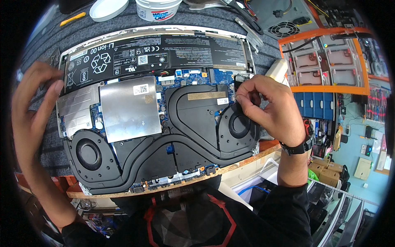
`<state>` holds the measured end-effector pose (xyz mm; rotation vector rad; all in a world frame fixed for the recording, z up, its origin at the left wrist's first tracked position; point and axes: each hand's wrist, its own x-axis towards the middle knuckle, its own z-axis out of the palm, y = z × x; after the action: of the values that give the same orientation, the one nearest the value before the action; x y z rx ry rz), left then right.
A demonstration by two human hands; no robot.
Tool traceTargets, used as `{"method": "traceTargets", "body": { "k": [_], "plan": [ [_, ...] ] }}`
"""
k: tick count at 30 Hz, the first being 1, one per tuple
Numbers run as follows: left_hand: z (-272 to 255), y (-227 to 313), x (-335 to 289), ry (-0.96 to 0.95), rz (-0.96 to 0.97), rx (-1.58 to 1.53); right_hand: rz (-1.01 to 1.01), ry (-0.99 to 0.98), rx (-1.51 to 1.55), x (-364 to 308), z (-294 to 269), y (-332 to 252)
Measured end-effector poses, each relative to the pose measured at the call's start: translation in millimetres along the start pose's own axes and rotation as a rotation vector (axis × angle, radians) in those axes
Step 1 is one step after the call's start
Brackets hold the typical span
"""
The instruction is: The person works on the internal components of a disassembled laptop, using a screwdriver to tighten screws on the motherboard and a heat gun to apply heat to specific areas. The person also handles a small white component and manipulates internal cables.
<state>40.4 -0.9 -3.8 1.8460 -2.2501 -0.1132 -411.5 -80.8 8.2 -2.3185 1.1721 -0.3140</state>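
An opened laptop base (164,138) lies in front of me with its insides showing. A black battery (181,51) spans its far side. Below that are a blue circuit board, a silver metal plate (129,109), black heat pipes, a left fan (88,154) and a right fan (239,125). My left hand (39,96) is at the laptop's left edge, thumb and fingers apart, holding nothing. With fingertips pinched together, my right hand (269,103) is over the board's right end, just above the right fan. Whatever those fingertips hold, if anything, is hidden.
The laptop rests on a ribbed grey mat (45,45) near the wooden bench edge (263,149). Behind it stand a white tub (158,9), a white lid (109,9) and a yellow tool (73,19). An orange-framed rack (325,61) and a whitish block-shaped object (277,71) are at right.
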Motion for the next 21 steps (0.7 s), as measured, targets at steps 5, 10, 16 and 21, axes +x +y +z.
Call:
{"method": "traceTargets", "body": {
  "k": [5, 10, 16, 21],
  "plan": [
    [-1, -47, -58, -0.043, -0.356, -0.044, -0.015, -0.007, -0.015, -1, -3, -2],
    [9, -35, -68, -0.068, -0.275, -0.255, -0.006, -0.006, -0.012, -1, -1, 1],
    [12, -30, -61, -0.078, -0.071, -0.186, -0.007, -0.006, 0.0, -1, -1, 3],
    [14, -32, -61, -0.127, -0.159, -0.287, 0.072, -0.048, 0.037, -1, -4, 1]
  ]
}}
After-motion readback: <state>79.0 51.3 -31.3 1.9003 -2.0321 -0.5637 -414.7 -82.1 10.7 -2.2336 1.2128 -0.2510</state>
